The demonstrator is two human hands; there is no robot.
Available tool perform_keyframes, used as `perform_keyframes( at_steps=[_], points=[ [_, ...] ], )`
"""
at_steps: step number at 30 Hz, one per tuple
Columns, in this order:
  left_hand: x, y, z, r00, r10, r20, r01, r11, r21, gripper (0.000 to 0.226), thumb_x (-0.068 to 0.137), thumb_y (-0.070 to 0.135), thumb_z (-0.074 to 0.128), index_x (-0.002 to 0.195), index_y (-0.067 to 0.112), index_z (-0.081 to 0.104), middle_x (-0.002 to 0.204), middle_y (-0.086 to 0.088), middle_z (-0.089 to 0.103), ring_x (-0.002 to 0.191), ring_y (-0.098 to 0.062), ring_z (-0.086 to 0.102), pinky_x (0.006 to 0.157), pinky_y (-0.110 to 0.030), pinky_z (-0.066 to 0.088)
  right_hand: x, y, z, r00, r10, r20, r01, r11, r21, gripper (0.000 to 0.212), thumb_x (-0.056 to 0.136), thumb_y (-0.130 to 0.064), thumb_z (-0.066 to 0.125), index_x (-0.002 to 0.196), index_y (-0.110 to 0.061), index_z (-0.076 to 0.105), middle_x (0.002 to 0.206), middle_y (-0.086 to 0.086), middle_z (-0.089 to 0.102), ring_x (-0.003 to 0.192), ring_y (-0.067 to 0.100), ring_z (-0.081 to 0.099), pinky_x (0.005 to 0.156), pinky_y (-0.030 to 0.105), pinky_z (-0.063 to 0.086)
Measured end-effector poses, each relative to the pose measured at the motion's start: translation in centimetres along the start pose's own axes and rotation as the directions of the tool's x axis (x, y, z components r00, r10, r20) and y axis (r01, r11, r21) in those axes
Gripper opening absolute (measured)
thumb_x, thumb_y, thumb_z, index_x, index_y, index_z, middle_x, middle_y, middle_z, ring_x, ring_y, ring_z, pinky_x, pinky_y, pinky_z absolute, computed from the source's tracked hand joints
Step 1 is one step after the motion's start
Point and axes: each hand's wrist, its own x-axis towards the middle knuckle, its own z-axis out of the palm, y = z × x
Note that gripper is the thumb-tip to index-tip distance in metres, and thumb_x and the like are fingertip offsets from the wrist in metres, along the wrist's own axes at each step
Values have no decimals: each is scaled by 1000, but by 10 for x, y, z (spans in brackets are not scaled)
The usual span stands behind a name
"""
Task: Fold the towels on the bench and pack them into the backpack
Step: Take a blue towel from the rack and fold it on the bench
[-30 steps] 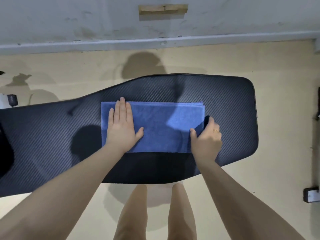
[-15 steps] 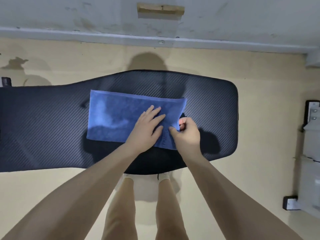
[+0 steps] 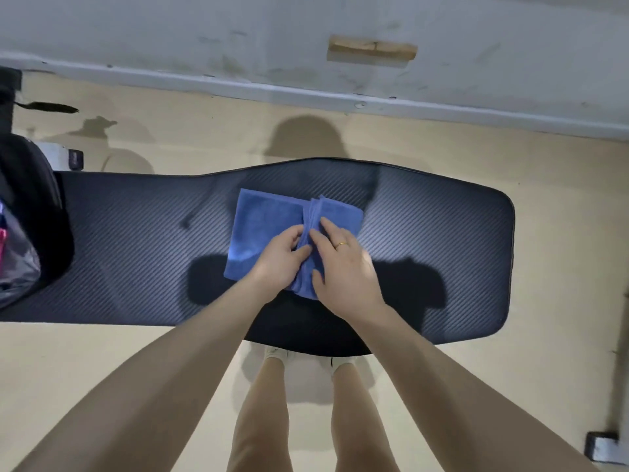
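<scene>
Pinching blue towel (image 3: 269, 226) fold, both hands, bench (image 3: 425, 233).

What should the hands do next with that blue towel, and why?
Probably carry the fold on leftward and press it flat. The blue towel lies on the bench with layered edges bunched mid-towel between the left hand and right hand, so the fold looks unfinished.

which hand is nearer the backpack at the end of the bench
Left. The left hand rests on the blue towel, on the side toward the backpack at the bench's left end; the right hand lies beside it, farther away.
</scene>
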Motion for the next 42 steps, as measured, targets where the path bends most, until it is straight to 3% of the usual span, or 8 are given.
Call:
perform_keyframes(
  at_steps=[9,13,18,26,31,34,38,42],
  points=[
    [6,-11,-10,968,185,-172,-90,890,448,40,92,9,46,132,12,45,127,-2,53,116,-16,48,96,-23,36,18,20,32,992,121,-29,-124,947,-297,109,47,-45,86,137,-2,41,142,13,46,131,28,44,104,47,36],
    [-3,-29,-42,886,174,-430,159,756,634,54,87,15,54,137,7,34,140,-11,38,127,-31,34,100,-43,30,20,16,39,990,140,12,-128,930,-344,110,67,-50,73,148,-10,11,157,4,11,145,20,11,115,47,-2],
    [1,-39,-66,862,-44,-505,327,809,489,54,90,29,55,134,4,37,126,-16,50,119,-35,42,95,-46,35,21,7,41,989,145,6,-134,929,-346,111,70,-53,70,148,-9,4,158,5,7,145,24,6,117,43,1],
    [-8,-18,-64,971,25,-239,12,988,155,11,89,23,56,81,20,50,78,11,55,71,-3,53,54,-10,42,19,11,49,996,32,89,-10,971,-237,107,74,-53,67,149,-13,1,158,1,-2,146,21,-6,116,41,-4],
    [-24,0,-35,960,251,-123,-232,961,152,18,85,12,61,99,20,52,87,9,55,71,5,51,64,-7,42,25,17,37,999,0,47,-7,990,141,58,84,-21,56,138,-9,39,150,8,30,141,25,24,114,43,19],
    [-24,6,-9,960,279,-12,-271,940,205,20,84,9,60,97,22,53,85,10,52,69,5,50,64,-6,40,28,18,4,969,216,122,-238,666,707,36,86,5,39,115,-11,54,104,1,59,96,9,55,84,26,42],
    [-15,-2,23,956,275,105,-292,836,465,30,88,15,53,118,18,53,106,4,51,98,-15,53,81,-29,45,27,37,-23,936,341,87,-241,438,866,35,86,11,33,98,-17,51,84,-5,55,74,4,54,70,19,47],
    [-12,-15,43,930,345,129,-319,580,749,42,86,23,51,127,13,50,120,-5,51,111,-23,49,90,-33,40,16,56,-25,969,177,-175,-75,877,475,43,81,3,37,121,-7,51,121,4,48,114,21,48,103,37,39]
  ],
)
